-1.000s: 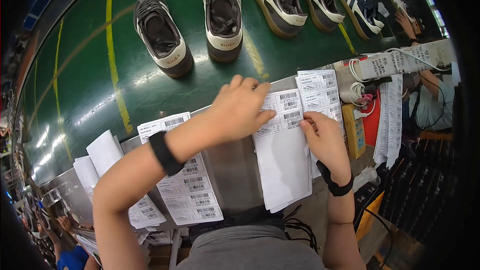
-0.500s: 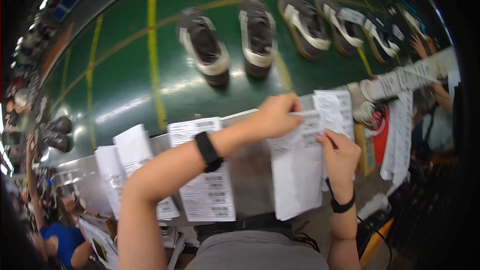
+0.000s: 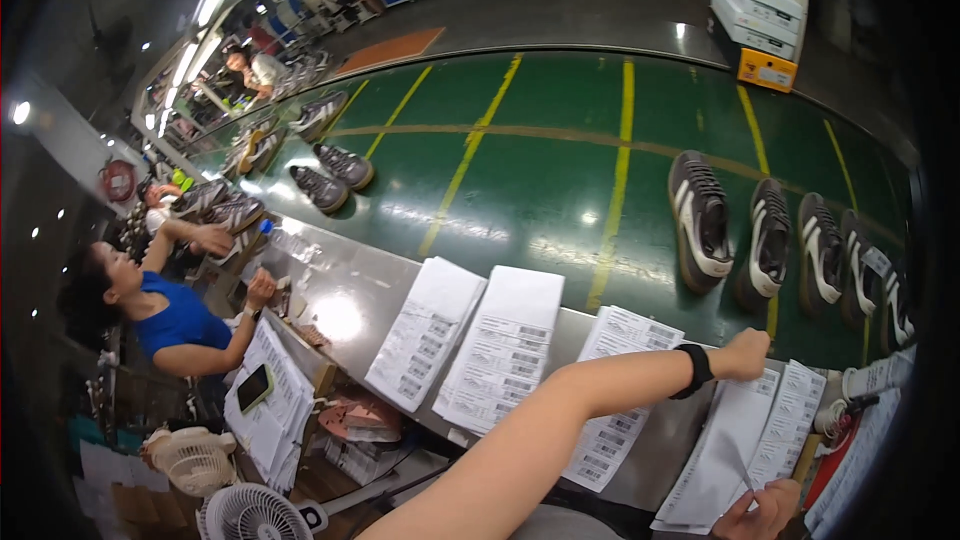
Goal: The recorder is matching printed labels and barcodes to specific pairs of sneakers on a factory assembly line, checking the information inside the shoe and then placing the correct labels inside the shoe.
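My left hand (image 3: 742, 354) is closed, with its fingers curled at the far end of a stack of white label sheets (image 3: 712, 475). Whether a label is between its fingertips is hidden. Down at the near end of that stack, my right hand (image 3: 762, 512) pinches a thin piece of white paper (image 3: 738, 462), partly blurred. Another barcode sheet (image 3: 793, 410) lies to the right. Under my left forearm sits a further stack of printed label sheets (image 3: 608, 445). Beyond my left hand, grey shoes with white stripes (image 3: 702, 225) stand in a row on the green belt.
Two more label stacks (image 3: 505, 350) lie left on the metal ledge (image 3: 385, 275). A pair of grey shoes (image 3: 335, 178) stands farther left on the green belt (image 3: 540, 200). A co-worker in blue (image 3: 190, 315) works at left, near a phone (image 3: 254, 388) and fans (image 3: 255, 515). Shoe boxes (image 3: 757, 15) are stacked beyond.
The view has swung left, bringing the co-worker and boxes in. My right hand has moved from the sheets' upper part to their near end; my left hand stays by the far end.
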The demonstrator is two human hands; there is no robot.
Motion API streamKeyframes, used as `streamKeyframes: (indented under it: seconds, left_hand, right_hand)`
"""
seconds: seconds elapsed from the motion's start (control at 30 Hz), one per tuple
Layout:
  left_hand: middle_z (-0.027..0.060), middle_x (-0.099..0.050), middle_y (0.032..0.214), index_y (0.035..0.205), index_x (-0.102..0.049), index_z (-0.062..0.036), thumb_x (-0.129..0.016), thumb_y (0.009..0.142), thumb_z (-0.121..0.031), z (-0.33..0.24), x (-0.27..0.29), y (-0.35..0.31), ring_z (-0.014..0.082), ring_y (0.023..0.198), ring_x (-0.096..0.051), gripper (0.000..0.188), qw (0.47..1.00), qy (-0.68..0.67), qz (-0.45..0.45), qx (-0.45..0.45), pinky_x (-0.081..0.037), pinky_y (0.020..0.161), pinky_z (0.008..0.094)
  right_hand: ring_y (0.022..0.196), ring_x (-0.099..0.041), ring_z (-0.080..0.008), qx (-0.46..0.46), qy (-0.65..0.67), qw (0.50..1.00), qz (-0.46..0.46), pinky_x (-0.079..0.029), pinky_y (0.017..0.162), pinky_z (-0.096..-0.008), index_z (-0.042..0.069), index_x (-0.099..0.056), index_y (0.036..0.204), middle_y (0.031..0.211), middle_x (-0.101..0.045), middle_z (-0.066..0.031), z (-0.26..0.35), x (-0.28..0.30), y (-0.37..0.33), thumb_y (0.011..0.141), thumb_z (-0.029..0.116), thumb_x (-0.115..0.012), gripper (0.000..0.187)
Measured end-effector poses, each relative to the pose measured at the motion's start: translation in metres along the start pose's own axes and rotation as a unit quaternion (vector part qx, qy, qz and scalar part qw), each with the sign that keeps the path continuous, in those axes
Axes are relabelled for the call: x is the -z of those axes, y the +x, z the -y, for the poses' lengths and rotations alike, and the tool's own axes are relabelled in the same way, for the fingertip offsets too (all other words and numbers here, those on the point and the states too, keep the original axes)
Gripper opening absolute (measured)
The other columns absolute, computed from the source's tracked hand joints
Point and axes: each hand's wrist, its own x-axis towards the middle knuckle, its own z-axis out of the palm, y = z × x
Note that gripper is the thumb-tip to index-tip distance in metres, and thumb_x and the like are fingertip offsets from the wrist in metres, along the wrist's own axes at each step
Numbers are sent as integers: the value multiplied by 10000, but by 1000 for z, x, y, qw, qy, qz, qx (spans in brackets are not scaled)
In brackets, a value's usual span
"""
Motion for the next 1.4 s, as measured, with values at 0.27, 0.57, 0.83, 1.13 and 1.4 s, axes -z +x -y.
streamKeyframes:
  seconds: [0.27,0.57,0.83,1.13,1.4]
  left_hand:
    - [134,-672,872,877,-676,-13,-676,868,-136,-144,154,-174,296,859,-646,123,942,-125,147,-274,-499,733,382]
    - [122,-649,941,995,-706,8,-693,834,-103,-206,151,-277,235,802,-630,196,676,-180,-183,-691,-455,595,328]
    - [80,-691,794,926,-712,-32,-627,811,28,-176,212,-218,114,663,-661,155,893,-221,-150,-361,-493,575,241]
    - [328,-398,1405,1173,-599,-25,-783,734,-446,20,143,-38,463,895,-670,635,946,280,-149,-68,-565,805,471]
    - [195,-403,1439,948,-731,-52,-809,632,-484,45,130,3,363,932,-657,541,925,350,-120,-85,-565,772,428]
  right_hand:
    - [770,-426,-184,-232,260,908,-232,-344,718,-334,59,-422,898,818,-411,-84,-11,0,18,858,202,-572,211]
    - [779,-484,-73,-375,511,742,-219,-424,694,-238,38,-491,1065,896,-506,-21,-20,-69,39,915,38,-548,161]
    - [761,-503,-69,-410,452,770,-185,-424,662,-233,56,-517,1046,900,-544,-10,-54,-72,51,945,68,-584,122]
    - [818,-537,-125,-471,244,835,-146,-467,756,-281,17,-481,1062,916,-562,-21,-203,-181,69,804,232,-832,485]
    - [1100,-569,-322,-512,58,856,-27,-456,950,-409,-60,-464,1260,1145,-588,-218,-278,-252,47,641,482,-899,931]
